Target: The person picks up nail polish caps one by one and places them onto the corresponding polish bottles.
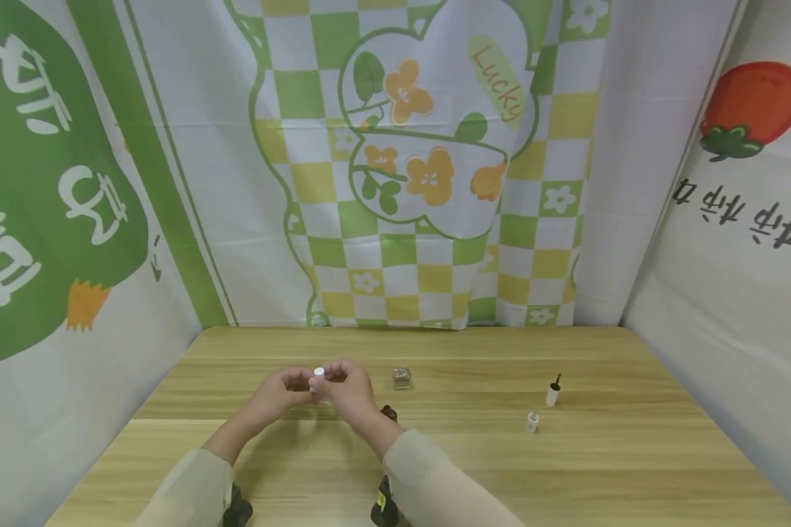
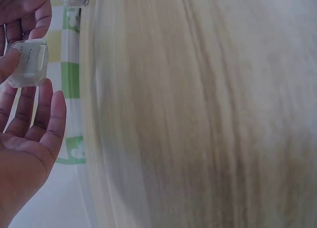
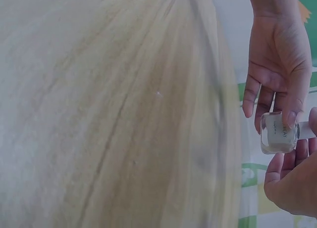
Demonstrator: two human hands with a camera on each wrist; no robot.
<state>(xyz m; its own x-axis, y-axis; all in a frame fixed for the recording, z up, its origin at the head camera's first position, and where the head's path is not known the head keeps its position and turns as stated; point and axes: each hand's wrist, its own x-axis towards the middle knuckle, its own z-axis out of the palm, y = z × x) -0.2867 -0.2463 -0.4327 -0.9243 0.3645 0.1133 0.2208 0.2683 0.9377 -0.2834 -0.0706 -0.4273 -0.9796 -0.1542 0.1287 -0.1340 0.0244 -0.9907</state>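
Both hands meet over the left part of the table around a small clear nail polish bottle (image 3: 278, 134) with a white cap (image 1: 319, 373). My left hand (image 1: 273, 399) pinches the glass body, its thumb across the printed label. At the cap end, my right hand (image 1: 351, 394) pinches the white cap between thumb and fingers. In the left wrist view the bottle (image 2: 30, 65) lies between the two hands, and the cap is hidden there.
A second glass bottle (image 1: 401, 378) without a cap stands right of the hands. On the right lie a white cap with a dark brush (image 1: 553, 391) and a small white cap (image 1: 532, 422). A dark brown thing (image 1: 388, 413) is partly hidden by the right forearm. Printed curtains border the table (image 1: 461, 454).
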